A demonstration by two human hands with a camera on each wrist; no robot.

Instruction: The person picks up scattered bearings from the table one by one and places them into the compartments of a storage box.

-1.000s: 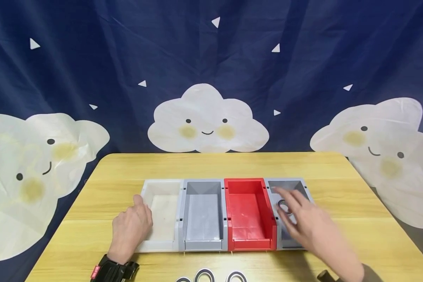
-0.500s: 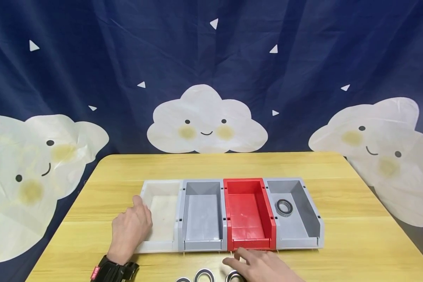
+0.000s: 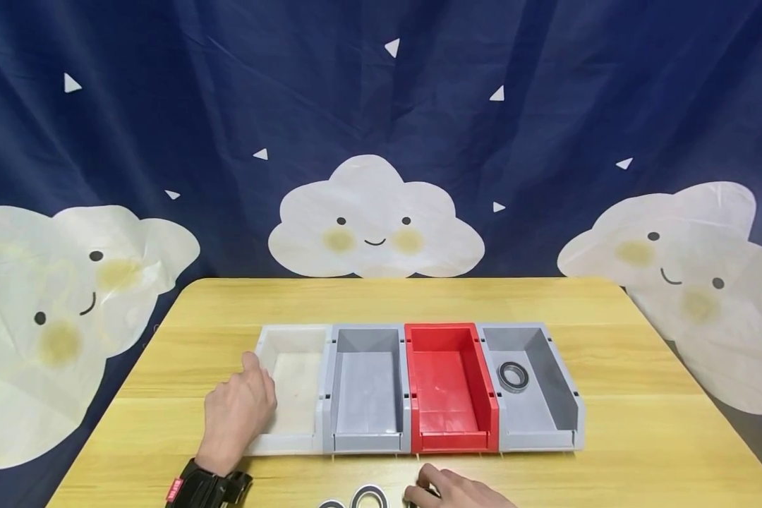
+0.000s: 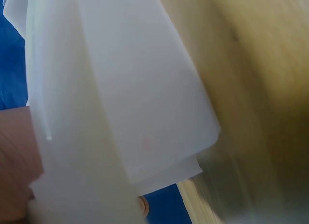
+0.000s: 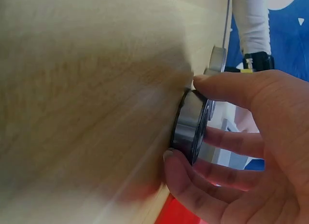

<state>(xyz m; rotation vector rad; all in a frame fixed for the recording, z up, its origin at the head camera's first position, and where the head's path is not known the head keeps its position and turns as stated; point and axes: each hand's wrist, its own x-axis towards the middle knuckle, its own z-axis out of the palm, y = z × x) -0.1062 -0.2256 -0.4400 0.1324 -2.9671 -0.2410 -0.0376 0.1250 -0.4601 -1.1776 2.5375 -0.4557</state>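
Observation:
At the left end of a bin row, my left hand (image 3: 236, 416) grips the side wall of the white bin (image 3: 286, 444); its fingertips are hidden. That pale wall (image 4: 145, 89) fills much of the left wrist view. Down by the front of the table, my right hand (image 3: 457, 488) has thumb and fingers around the rim of a ball bearing (image 5: 189, 125), which still lies against the tabletop. Two more bearings lie to its left, one (image 3: 358, 498) partly cut off and another (image 3: 331, 504) barely showing. A further bearing (image 3: 513, 389) lies inside the right-hand grey bin (image 3: 540, 440).
Between the end bins stand a grey bin (image 3: 367, 442) and a red bin (image 3: 454, 442), side by side and touching. All sit on a wood-grain table (image 3: 622, 395). Behind it hangs a dark blue curtain (image 3: 330, 92) with cloud prints.
My right hand has moved from above the right-hand grey bin down and left to the front bearing and now pinches it. The left hand stays at the white bin.

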